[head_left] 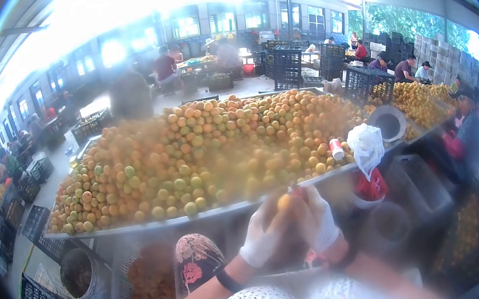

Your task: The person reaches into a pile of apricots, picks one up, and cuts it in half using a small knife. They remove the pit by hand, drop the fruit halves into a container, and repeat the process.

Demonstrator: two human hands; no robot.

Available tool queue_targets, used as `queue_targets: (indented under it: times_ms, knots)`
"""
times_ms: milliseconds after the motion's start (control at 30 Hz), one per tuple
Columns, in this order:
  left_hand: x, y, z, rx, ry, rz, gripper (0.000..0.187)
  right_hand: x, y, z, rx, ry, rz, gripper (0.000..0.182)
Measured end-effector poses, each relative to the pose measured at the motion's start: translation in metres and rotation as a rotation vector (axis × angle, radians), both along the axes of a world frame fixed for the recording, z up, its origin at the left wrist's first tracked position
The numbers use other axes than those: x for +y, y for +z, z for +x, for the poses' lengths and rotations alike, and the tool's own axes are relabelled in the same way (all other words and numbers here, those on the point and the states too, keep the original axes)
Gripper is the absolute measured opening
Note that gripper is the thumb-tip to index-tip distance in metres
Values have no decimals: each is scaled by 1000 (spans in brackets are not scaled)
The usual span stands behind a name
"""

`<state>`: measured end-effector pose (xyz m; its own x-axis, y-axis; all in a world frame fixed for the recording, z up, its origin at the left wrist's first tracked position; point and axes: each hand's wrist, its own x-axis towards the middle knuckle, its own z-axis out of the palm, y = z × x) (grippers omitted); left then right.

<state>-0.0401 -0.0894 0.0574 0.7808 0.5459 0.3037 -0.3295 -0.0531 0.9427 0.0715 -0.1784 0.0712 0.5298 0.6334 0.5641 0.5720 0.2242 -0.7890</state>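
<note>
In white gloves, my left hand and my right hand come together just in front of the metal table edge. A round orange fruit sits between them, with the fingers of both closed about it. Something small and red shows at the right fingertips; blur hides what it is. Beyond the hands, a wide heap of round orange and greenish fruit covers the table. A smudge on the lens blurs its middle and the space below my hands.
A white plastic bag hangs on the table's edge by a red and white can. Below stand a crate of brownish pieces, a bucket and a grey tub. Black crates and people are farther back.
</note>
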Motion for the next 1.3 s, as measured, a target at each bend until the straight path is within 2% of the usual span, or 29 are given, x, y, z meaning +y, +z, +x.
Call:
queue_targets:
  times_ms: [100, 167, 300, 367, 400, 433, 500, 533, 600, 633, 667, 700, 800, 933, 1000, 1033, 1100, 1133, 1200, 1267, 1300]
  knots:
    - [-7, 9, -7, -28, -1, 126, 48, -5, 10, 0, 7, 58, -27, 27]
    - [-9, 9, -9, -60, 33, 378, 50, -4, 12, 0, 59, 84, -25, 26]
    - [-18, 10, -7, 3, 124, 488, 54, 2, 14, -1, 172, 163, 32, 23]
    - [-18, 2, -1, -202, -67, -124, 58, 1, 21, -2, 103, 141, 7, 22]
    - [-19, 4, -2, -198, -70, -131, 58, 0, 22, -3, 39, 123, -19, 20]
    - [-19, 10, -3, -168, -115, -258, 59, 2, 22, -2, 41, 124, -27, 20]
    - [-22, 23, -5, -165, -187, -458, 55, 8, 23, 0, -114, 108, 30, 17]
    - [-19, 20, -5, -163, -186, -468, 55, 10, 23, 1, -110, 109, 19, 17]
    - [-13, 14, -5, -284, -277, -389, 40, 14, 22, 4, -231, 91, 7, 19]
    - [-13, 14, -3, -282, -275, -397, 40, 17, 22, 5, -227, 93, -1, 19]
    - [-14, 16, -1, -258, -284, -530, 35, 20, 22, 6, -294, 62, 0, 21]
    - [-15, 19, -1, -234, -293, -666, 34, 21, 20, 6, -359, 31, -2, 23]
    - [-18, 39, -3, -96, -184, -816, 39, 27, 13, 12, -367, 83, -8, 25]
    - [-16, 34, -9, -52, -199, -879, 39, 28, 14, 11, -405, 104, 18, 27]
    - [-20, 32, -14, -73, -135, -774, 39, 28, 14, 12, -582, 102, 6, 28]
    - [-23, 36, -12, -72, -132, -780, 39, 28, 12, 11, -579, 106, 1, 28]
    - [-25, 48, -4, -109, -31, -1024, 39, 29, 4, 8, -533, 69, 2, 28]
    - [-16, 39, -1, -100, -27, -1037, 39, 30, 1, 6, -523, 71, -10, 28]
    - [5, 7, 3, 7, 20, -826, 41, 27, -7, 2, -462, -44, -25, 26]
    - [-1, 14, 1, 88, 48, -841, 44, 17, 0, 5, -85, 132, -56, 22]
    - [14, -4, 2, -44, -186, -933, 44, 17, -1, 10, 59, 135, -113, 17]
